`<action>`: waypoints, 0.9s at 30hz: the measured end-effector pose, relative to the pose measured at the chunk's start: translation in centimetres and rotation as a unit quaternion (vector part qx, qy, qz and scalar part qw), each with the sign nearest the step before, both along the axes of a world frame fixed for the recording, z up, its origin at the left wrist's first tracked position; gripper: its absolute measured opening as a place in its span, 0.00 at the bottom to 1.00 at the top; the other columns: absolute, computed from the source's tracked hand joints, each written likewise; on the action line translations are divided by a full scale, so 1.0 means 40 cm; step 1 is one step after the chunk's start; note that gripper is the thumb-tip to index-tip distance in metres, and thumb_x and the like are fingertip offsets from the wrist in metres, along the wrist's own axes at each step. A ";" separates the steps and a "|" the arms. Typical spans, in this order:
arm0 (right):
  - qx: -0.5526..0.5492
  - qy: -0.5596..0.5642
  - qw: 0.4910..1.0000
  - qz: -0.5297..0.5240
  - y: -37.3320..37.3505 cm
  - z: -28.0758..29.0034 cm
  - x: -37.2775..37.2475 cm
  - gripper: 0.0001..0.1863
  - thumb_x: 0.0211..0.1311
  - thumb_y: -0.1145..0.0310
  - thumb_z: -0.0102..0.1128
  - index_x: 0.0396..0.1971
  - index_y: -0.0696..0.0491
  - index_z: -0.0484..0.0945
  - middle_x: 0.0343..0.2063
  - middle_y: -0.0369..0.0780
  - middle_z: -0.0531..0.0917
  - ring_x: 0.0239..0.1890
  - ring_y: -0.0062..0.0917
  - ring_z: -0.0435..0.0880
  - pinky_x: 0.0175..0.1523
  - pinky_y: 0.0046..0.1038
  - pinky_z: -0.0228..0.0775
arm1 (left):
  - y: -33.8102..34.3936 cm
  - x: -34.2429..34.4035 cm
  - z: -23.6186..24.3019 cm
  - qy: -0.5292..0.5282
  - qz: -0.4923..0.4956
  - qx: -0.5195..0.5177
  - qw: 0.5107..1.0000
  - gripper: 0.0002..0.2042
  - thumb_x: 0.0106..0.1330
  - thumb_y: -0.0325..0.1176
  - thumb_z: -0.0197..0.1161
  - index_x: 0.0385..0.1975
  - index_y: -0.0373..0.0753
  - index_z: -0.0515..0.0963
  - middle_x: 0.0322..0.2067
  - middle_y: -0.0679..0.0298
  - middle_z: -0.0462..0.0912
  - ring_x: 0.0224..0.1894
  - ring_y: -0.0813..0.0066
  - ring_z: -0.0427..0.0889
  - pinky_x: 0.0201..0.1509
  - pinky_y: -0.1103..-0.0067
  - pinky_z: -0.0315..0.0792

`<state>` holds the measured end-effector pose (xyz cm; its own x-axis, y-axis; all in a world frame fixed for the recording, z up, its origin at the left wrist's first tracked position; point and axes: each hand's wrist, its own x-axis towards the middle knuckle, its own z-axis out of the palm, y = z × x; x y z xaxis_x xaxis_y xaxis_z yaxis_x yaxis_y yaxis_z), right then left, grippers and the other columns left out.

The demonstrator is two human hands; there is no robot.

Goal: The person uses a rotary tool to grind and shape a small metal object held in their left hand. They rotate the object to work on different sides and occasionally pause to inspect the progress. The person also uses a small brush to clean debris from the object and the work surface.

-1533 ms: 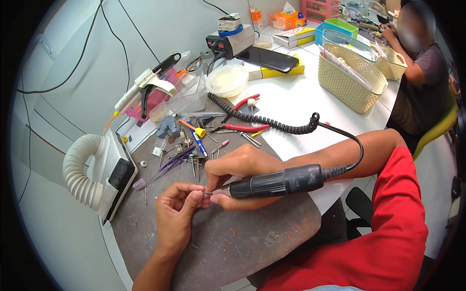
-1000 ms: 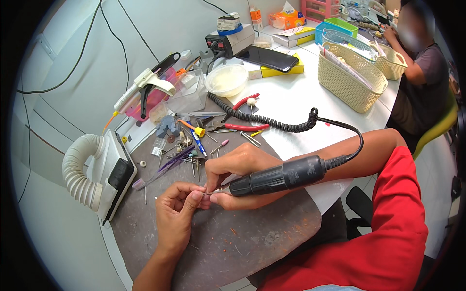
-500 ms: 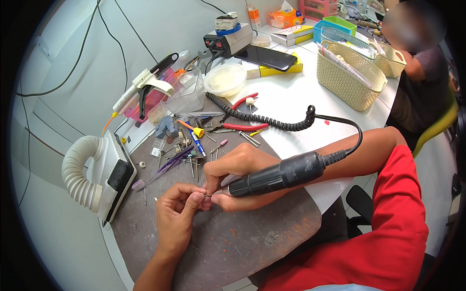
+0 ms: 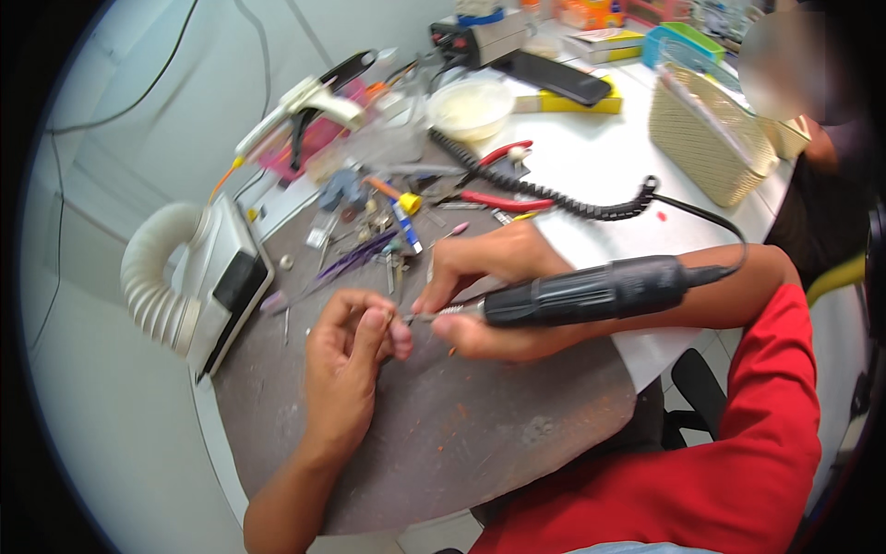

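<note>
My right hand (image 4: 503, 337) is closed round a black rotary handpiece (image 4: 581, 291), whose thin metal tip points left, with a coiled cord (image 4: 581, 205) trailing from its back. My left hand (image 4: 346, 379) has its fingertips pinched close to that tip, on something too small and blurred to make out. Both hands are over the worn grey work mat (image 4: 480, 434). Just beyond them lie scattered burs and small bits (image 4: 392, 268), purple tweezers (image 4: 355, 254) and red-handled pliers (image 4: 498, 203).
A white dust collector (image 4: 235, 277) with a ribbed hose stands left. Behind are a glue gun (image 4: 281, 115), a round tub (image 4: 471, 106), a phone (image 4: 554, 76), a control box (image 4: 494, 37) and woven baskets (image 4: 701, 148). Another person (image 4: 812, 166) is at the right.
The scene has shifted up and right in the picture and is blurred. My hands and the handpiece sit higher, with my left fingertips slightly farther from my right thumb.
</note>
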<state>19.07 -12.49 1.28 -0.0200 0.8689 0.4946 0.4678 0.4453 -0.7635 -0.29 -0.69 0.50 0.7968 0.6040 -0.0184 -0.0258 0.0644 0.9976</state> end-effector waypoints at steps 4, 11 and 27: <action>0.070 0.052 0.995 -0.038 0.017 -0.028 -0.012 0.07 0.48 0.73 0.63 0.27 0.58 0.75 0.20 0.41 0.81 0.26 0.25 0.85 0.33 0.25 0.75 | 0.016 0.002 -0.008 -0.030 -0.011 -0.043 0.999 0.09 0.72 0.34 0.55 0.41 0.35 0.74 0.33 0.64 0.79 0.35 0.80 0.78 0.42 0.83 0.74; -0.036 0.003 0.999 -0.006 0.005 0.003 -0.009 0.10 0.57 0.70 0.60 0.34 0.59 0.72 0.38 0.46 0.83 0.38 0.27 0.86 0.44 0.27 0.78 | 0.004 -0.001 0.006 -0.025 0.023 -0.003 0.999 0.09 0.68 0.28 0.59 0.45 0.33 0.74 0.37 0.60 0.81 0.41 0.77 0.81 0.47 0.80 0.77; 0.055 0.011 0.998 -0.013 0.019 -0.022 -0.013 0.09 0.52 0.71 0.64 0.30 0.59 0.76 0.28 0.43 0.84 0.34 0.30 0.87 0.43 0.27 0.80 | 0.006 -0.002 0.004 -0.017 0.005 0.003 1.000 0.09 0.61 0.23 0.65 0.40 0.32 0.76 0.38 0.62 0.81 0.41 0.80 0.80 0.47 0.83 0.76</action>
<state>18.57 -11.74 0.41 0.0134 0.8091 0.5876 0.4647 0.5153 -0.7201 -0.36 -0.47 0.66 0.7908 0.6119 0.0128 -0.0611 0.0581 0.9964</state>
